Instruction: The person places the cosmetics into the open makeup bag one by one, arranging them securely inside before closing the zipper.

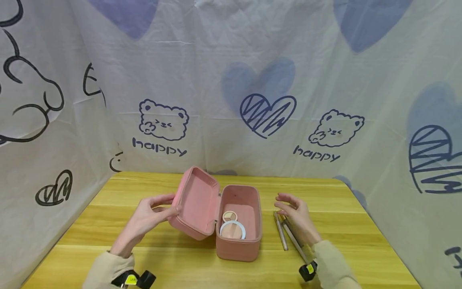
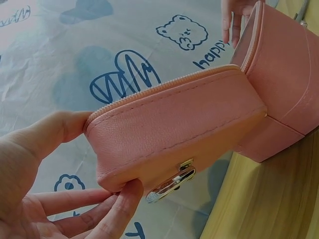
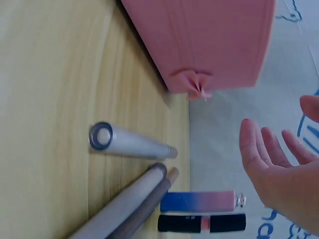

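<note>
At the head view's lower centre, the raised lid of a pink, stitched, boxy case is pinched by the left hand; lower right, the right hand is held loosely parted near slim grey cylindrical tubes.

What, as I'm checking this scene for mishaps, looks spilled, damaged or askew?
Nothing looks spilled or damaged. The pens lie askew, at differing angles on the table right of the case. The lid tilts, but the left hand holds it, so that seems fine.
</note>
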`<state>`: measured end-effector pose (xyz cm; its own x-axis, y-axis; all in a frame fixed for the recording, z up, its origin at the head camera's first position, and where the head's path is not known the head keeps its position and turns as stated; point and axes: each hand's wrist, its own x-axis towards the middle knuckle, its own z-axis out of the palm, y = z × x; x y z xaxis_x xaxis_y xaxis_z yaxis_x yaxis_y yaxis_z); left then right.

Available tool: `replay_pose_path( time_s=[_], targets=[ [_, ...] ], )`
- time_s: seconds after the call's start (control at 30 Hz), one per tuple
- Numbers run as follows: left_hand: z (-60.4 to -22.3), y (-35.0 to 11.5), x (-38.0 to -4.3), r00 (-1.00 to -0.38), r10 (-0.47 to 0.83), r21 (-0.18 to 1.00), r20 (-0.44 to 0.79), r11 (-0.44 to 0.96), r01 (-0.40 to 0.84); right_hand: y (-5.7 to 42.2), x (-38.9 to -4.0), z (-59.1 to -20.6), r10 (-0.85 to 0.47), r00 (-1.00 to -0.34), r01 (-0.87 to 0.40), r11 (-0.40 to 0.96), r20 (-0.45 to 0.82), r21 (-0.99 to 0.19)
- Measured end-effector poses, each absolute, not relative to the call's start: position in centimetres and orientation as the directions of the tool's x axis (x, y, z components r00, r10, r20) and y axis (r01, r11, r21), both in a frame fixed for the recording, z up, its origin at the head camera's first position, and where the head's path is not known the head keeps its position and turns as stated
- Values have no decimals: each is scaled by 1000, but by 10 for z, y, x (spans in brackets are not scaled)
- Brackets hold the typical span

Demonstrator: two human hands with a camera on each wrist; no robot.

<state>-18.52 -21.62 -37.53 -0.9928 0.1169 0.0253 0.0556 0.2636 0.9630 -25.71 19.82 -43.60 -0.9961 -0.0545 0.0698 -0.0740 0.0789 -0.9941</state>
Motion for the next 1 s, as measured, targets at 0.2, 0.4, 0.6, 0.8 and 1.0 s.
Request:
replay_pose_path(
  time_s=[0.2, 0.4, 0.6, 0.8, 1.0],
  targets=[
    [-377, -213, -182, -994, 102, 962, 32, 267, 59, 215, -260, -434, -40, -997, -68, -24, 69, -997],
    [-377, -211, -179, -996, 88, 959, 30, 280, 53, 228, -257, -427, -123, -989, -113, 262, 82, -959],
    [-377, -210, -178, -996, 79, 956, 29, 288, 51, 224, -257, -427, -269, -963, -180, 621, 9, -763],
    [-377, -210, -177, -997, 72, 953, 24, 299, 45, 205, -255, -433, -229, -963, -100, 797, -145, -595],
    [-376, -210, -177, -997, 74, 954, 22, 297, 43, 192, -259, -441, -238, -969, -193, 905, -74, -380]
  ],
)
